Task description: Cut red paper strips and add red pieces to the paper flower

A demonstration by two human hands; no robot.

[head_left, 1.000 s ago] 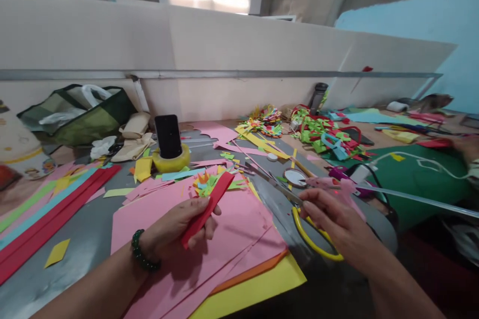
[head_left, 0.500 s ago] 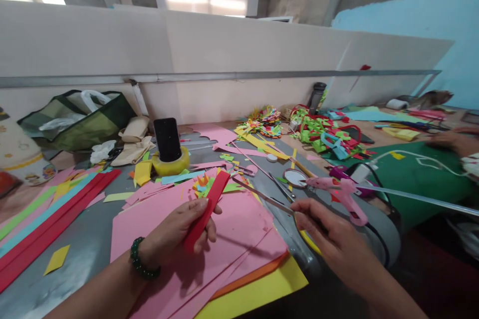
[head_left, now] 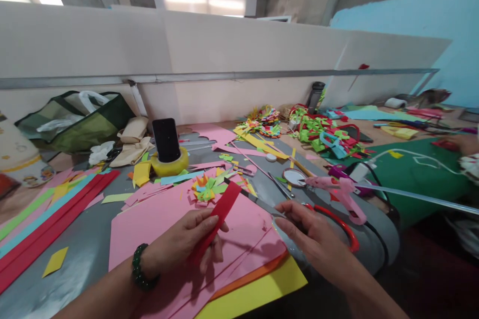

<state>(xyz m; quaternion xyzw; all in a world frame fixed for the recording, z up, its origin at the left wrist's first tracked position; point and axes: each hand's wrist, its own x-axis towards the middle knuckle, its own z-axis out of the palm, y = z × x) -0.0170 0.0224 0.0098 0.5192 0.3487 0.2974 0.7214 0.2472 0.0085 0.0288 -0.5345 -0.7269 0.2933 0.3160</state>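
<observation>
My left hand [head_left: 198, 241] has its thumb and fingers closed on a folded red paper strip [head_left: 224, 204], tilted up to the right. My right hand [head_left: 305, 232] grips a pair of scissors around the middle, their red handles [head_left: 350, 234] sticking out past the knuckles. The scissor blades [head_left: 258, 202] point left, with the dark tip at the strip's upper end; whether they touch, I cannot tell. Just behind the strip lies a small paper flower [head_left: 207, 187] in green, yellow and orange. Pink paper sheets [head_left: 149, 224] lie beneath my left hand.
A pink glue gun [head_left: 348, 194] stands right of my hand. Beyond are a roll of tape [head_left: 295, 177], a phone [head_left: 166, 139] on yellow tape [head_left: 172, 163] and paper decorations [head_left: 314, 127]. Long paper strips [head_left: 56, 224] lie left. Another person's hand [head_left: 467, 144] is at far right.
My right hand has shifted left with the scissors, and their red handles have come into view. The blade tip has moved to the red strip's upper end. My left hand has shifted slightly right and down.
</observation>
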